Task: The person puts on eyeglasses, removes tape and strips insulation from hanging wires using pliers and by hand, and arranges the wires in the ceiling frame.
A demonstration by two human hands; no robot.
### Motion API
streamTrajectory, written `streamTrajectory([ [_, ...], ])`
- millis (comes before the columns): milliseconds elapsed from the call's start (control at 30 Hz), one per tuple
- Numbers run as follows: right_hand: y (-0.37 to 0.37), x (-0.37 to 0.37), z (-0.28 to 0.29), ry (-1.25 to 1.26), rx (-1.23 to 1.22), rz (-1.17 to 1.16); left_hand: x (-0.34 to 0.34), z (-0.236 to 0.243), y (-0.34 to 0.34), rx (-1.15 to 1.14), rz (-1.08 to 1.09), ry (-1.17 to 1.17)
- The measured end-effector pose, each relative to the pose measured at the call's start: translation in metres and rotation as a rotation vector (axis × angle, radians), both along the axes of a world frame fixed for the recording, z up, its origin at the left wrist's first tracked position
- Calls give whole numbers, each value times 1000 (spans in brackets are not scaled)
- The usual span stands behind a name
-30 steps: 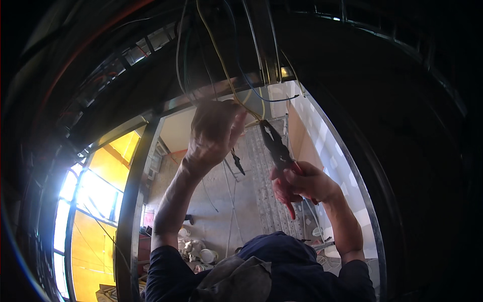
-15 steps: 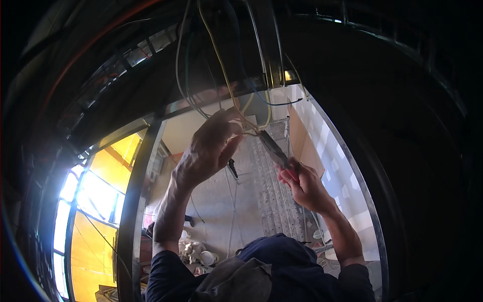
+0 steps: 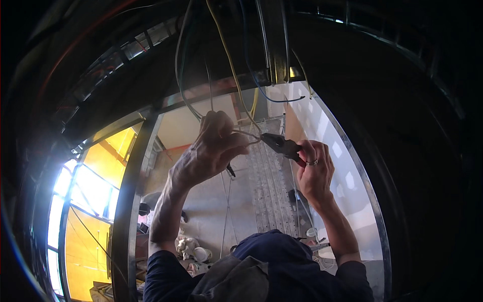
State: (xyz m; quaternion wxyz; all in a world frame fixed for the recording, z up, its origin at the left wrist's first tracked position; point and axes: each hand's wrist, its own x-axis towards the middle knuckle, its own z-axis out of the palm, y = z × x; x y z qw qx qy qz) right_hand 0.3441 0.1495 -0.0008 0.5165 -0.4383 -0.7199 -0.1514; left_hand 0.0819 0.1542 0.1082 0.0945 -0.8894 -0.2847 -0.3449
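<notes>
My left hand (image 3: 214, 148) is raised at centre, fingers closed on thin pale wires. My right hand (image 3: 315, 171) grips pliers (image 3: 277, 143), their dark jaws at a junction of wires just right of my left fingers. A yellow wire (image 3: 230, 60) comes down from above to the jaws. A blue wire (image 3: 276, 100) hangs with its end loose at upper right of my hands, among other hanging wires. A small black object (image 3: 231, 171), too small to name, shows below my left hand.
A metal frame (image 3: 126, 201) borders the opening. Far below are a perforated metal plank (image 3: 266, 206), a floor (image 3: 201, 211), white buckets and clutter (image 3: 201, 254). A patched board wall (image 3: 347, 186) stands at right; a yellow panel (image 3: 85, 246) and bright window (image 3: 95, 194) are at left. Dark beams arch overhead.
My right hand has moved up and right, turning the pliers flatter, with the jaws a little lower. My left hand has shifted slightly, still at the wires.
</notes>
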Motion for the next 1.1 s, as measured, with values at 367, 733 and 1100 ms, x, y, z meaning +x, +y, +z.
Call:
streamTrajectory([
  [367,-10,-15,-22,686,-833,811,3,-7,4,-9,61,-14],
  [733,4,-71,-1,788,-476,925,15,-1,-1,-91,-38,-151],
  [1100,-45,-40,9,1098,-641,1045,-1,-9,14,-81,27,-208],
])
